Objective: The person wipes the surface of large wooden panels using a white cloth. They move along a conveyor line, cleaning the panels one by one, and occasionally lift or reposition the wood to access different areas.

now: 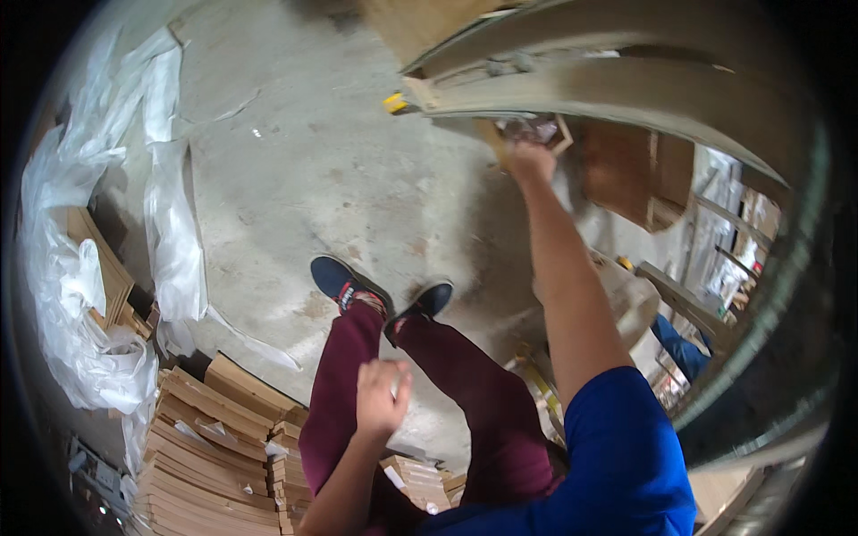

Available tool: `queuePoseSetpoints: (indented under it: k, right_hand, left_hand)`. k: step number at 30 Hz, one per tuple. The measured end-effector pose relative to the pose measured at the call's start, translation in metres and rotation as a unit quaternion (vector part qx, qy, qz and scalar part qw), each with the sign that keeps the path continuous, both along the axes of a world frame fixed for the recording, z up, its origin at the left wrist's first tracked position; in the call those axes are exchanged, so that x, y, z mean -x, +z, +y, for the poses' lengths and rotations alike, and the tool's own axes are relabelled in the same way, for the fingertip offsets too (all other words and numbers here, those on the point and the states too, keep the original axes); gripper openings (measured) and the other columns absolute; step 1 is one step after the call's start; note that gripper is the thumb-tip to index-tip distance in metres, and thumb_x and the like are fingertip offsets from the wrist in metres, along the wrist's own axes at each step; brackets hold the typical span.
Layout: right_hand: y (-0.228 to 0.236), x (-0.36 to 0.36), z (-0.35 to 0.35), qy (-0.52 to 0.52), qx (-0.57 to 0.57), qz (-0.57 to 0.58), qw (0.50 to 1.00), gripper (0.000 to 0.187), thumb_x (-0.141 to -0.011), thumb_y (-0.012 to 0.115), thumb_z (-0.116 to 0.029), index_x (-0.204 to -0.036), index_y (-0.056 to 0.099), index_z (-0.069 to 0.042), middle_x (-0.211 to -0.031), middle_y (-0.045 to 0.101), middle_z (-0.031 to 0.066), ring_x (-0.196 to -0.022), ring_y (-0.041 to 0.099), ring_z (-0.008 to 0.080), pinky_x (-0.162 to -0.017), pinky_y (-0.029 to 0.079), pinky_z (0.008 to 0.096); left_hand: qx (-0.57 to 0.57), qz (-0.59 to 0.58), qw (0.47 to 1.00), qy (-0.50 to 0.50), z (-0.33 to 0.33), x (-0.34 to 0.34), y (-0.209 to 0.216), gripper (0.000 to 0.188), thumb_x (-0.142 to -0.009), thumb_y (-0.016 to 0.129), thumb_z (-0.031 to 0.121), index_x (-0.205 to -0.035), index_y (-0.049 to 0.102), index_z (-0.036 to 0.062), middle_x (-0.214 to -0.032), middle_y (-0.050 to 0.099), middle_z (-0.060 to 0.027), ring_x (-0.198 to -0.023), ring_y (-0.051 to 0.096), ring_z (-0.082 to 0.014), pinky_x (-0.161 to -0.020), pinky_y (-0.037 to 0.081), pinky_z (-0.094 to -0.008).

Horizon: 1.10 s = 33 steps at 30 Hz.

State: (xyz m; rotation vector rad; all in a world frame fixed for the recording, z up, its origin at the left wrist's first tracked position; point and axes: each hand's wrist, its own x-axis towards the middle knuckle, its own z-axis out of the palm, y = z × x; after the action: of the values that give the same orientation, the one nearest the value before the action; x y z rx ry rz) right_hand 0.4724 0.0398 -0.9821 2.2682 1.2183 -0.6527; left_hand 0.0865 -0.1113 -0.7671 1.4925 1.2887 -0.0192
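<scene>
A person in a blue shirt and maroon trousers stands on a bare concrete floor point(295, 170), seen from above, with the right hand point(529, 161) stretched far forward to the near end of a long wooden board point(626, 94) that lies across a raised bench at the top of the view. The right fingers are curled at the board's end, beside a small open wooden frame point(545, 132); whether they are clamped on the board or on the frame cannot be told, as the knuckles hide the contact. The left hand point(380, 397) hangs free over the thighs, its fingers loosely curled and holding nothing.

The board is pale, grey-brown and planed, long and flat, with a thin edge turned toward the camera and a small yellow piece point(395, 103) just beside its left end. It runs from near the yellow piece away to the right, bent only by the lens. By its look it is stiff and fairly heavy for one hand, dry rather than slippery, likely to swing if lifted by one end; a hold under the edge near the end, with the other hand farther along, would seem the steadier grip.

Stacks of short wooden slats point(210, 447) stand at lower left, near crumpled clear plastic sheeting point(71, 268).
</scene>
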Motion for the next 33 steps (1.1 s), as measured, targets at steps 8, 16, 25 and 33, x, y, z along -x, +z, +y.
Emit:
queuePoseSetpoints:
  k: [8, 16, 25, 33]
  right_hand:
    - [0.231, 0.133, -0.127, 0.134, -0.047, 0.436, 0.888, 0.013, -0.084, 0.052, -0.022, -0.088, 0.058, -0.011, -0.082, 0.062, 0.0133, -0.075, 0.06, 0.0343, -0.065, 0.048, 0.0432]
    - [0.472, 0.155, -0.225, -0.026, -0.22, 0.539, 0.812, 0.013, -0.087, 0.055, -0.017, -0.095, 0.058, -0.007, -0.089, 0.061, 0.0122, -0.085, 0.061, 0.0317, -0.073, 0.049, 0.04]
    - [0.515, 0.032, -0.278, -0.225, -0.284, 0.03, 0.932, 0.041, -0.086, 0.055, -0.032, -0.114, 0.054, -0.001, -0.112, 0.057, 0.0233, -0.11, 0.051, 0.0398, -0.098, 0.037, 0.0483]
    - [0.456, 0.02, -0.272, -0.25, -0.422, -0.168, 0.855, 0.036, -0.085, 0.057, -0.035, -0.099, 0.064, -0.003, -0.101, 0.062, 0.0216, -0.099, 0.056, 0.039, -0.091, 0.04, 0.0498]
  left_hand:
    - [-0.163, 0.005, 0.98, -0.111, 0.04, -0.045, 0.107, 0.077, -0.067, 0.075, 0.019, -0.134, 0.039, 0.0075, -0.134, 0.038, -0.0154, -0.122, 0.035, -0.0386, -0.102, 0.029, -0.0479]
    - [0.32, -0.177, 0.908, -0.204, 0.0, -0.033, 0.224, 0.039, -0.076, 0.074, 0.031, -0.101, 0.062, 0.0032, -0.094, 0.067, -0.0097, -0.087, 0.064, -0.0171, -0.076, 0.049, -0.031]
    - [0.49, -0.226, 0.842, 0.003, -0.009, -0.089, 0.318, 0.036, -0.087, 0.064, 0.027, -0.111, 0.05, 0.004, -0.086, 0.061, -0.0076, -0.068, 0.062, -0.0157, -0.053, 0.053, -0.0286]
    - [0.389, -0.154, 0.903, -0.097, 0.045, -0.106, 0.364, 0.045, -0.082, 0.07, 0.03, -0.115, 0.048, 0.0092, -0.094, 0.06, -0.004, -0.073, 0.061, -0.0133, -0.051, 0.052, -0.0259]
